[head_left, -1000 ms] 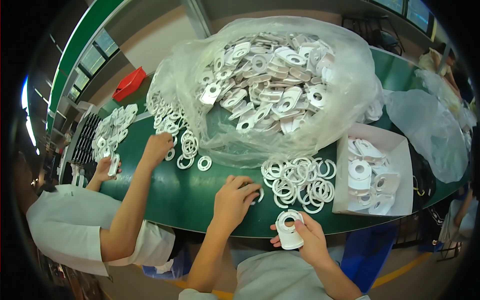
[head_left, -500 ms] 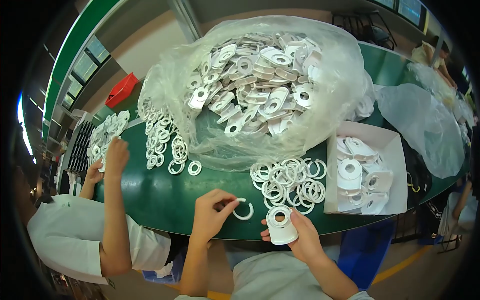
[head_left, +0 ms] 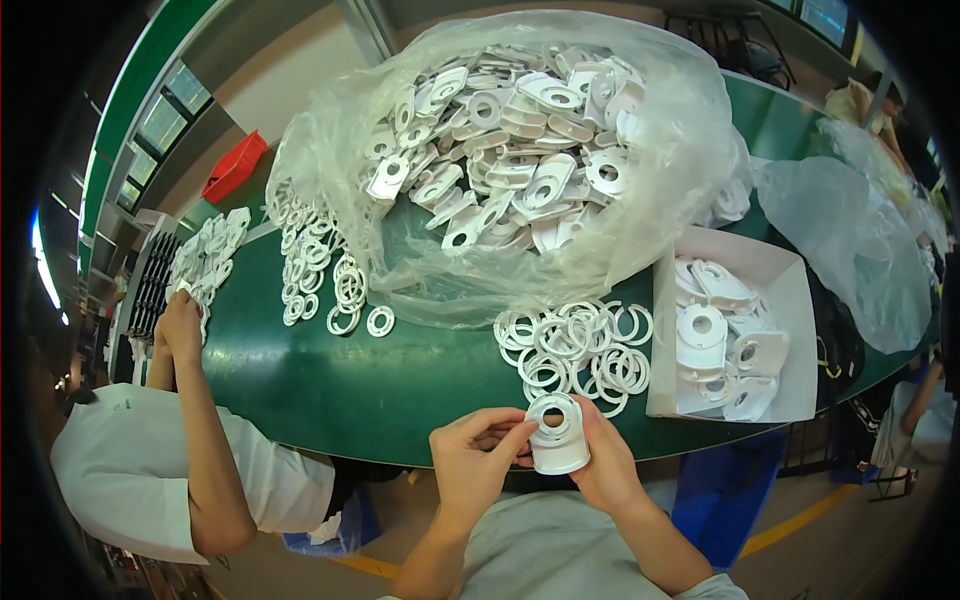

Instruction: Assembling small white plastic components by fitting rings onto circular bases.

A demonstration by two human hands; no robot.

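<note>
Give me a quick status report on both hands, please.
Right hand: holding the white part. Left hand: at its holed end, grip unclear. Loose white rings: piled just beyond.

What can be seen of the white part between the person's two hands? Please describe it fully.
The white part looks like smooth, slightly glossy plastic: a rounded end around a round hole, then a plain flared section. It is held near the green table's near edge, hole end away from the person. The right hand grips its right side; the left hand appears to touch its left edge.
</note>
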